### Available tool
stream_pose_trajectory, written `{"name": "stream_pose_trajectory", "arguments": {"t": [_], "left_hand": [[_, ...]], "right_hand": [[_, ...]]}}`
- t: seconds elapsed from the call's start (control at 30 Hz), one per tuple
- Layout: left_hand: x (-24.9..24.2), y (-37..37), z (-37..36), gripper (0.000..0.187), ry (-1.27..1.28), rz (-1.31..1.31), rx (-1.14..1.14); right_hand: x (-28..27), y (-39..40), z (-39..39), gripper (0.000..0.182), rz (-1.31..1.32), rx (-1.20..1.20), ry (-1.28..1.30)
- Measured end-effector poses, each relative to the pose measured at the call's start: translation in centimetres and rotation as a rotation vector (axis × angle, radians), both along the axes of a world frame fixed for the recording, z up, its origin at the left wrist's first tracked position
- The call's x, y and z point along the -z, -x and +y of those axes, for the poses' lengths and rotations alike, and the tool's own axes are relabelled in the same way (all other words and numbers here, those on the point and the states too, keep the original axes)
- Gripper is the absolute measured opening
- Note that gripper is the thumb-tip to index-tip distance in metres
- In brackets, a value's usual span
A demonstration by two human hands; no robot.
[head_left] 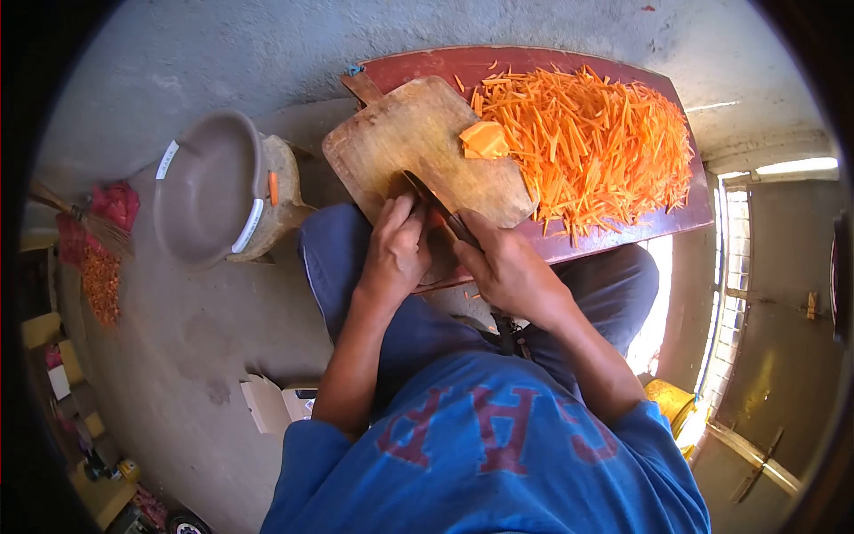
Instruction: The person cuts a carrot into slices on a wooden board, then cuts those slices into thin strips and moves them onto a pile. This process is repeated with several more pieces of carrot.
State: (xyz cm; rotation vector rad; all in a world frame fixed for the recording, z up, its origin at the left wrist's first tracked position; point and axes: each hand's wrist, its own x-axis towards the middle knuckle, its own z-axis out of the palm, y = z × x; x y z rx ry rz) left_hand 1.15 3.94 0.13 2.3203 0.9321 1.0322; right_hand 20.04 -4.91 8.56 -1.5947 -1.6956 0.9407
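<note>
My right hand [509,267] is wrapped around a knife, its dark blade [431,196] slanting up and left over the near edge of the wooden cutting board [405,133]. Close to the blade, my left hand [396,242] is closed with its fingers curled. A little orange shows beside the blade, but what the left fingers hold is hidden. Orange slices, apparently carrot, lie stacked [485,141] on the board's right side. Beside them a large heap of carrot shreds [587,147] covers much of the red table [400,67].
Left of the table, a grey-brown basin [209,191] rests on a round support, with a small orange piece [273,188] next to it. A broom [98,227] leans at far left. An open cardboard box [264,405] sits on the floor. A yellow container [669,405] stands at right.
</note>
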Motion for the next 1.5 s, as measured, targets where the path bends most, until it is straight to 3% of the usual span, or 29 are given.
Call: {"name": "stream_pose_trajectory", "arguments": {"t": [0.07, 0.57, 0.67, 0.87, 1.07, 1.17, 1.27, 1.5], "left_hand": [[0.1, 0.2, -0.1, 0.030, 0.029, -0.024, -0.013], [0.1, 0.2, 0.0, 0.024, 0.102, -0.079, -0.028], [0.2, 0.2, 0.0, 0.023, 0.072, -0.087, -0.016], [0.7, 0.1, -0.2, 0.022, 0.060, -0.114, -0.053], [0.1, 0.4, -0.2, 0.023, 0.056, -0.082, -0.012], [0.0, 0.5, -0.1, 0.023, 0.040, -0.087, -0.020], [0.4, 0.4, -0.2, 0.023, 0.062, -0.110, -0.033], [0.5, 0.5, -0.1, 0.022, 0.027, -0.087, -0.041]], "right_hand": [[-2.1, -0.3, -0.7, 0.035, 0.041, 0.001, 0.097], [-0.7, 0.5, -1.5, 0.027, -0.029, 0.018, 0.078], [0.4, 0.9, 0.3, 0.039, -0.044, -0.024, -0.009], [-2.3, 0.4, -1.2, 0.031, 0.024, -0.013, 0.134], [0.1, 0.9, 0.4, 0.036, -0.030, -0.001, 0.047], [-1.8, 0.8, -0.2, 0.038, 0.027, 0.015, 0.136], [-1.1, 0.9, -1.4, 0.030, 0.000, 0.011, 0.069], [0.0, 1.1, 0.7, 0.038, 0.001, -0.007, 0.054]]}}
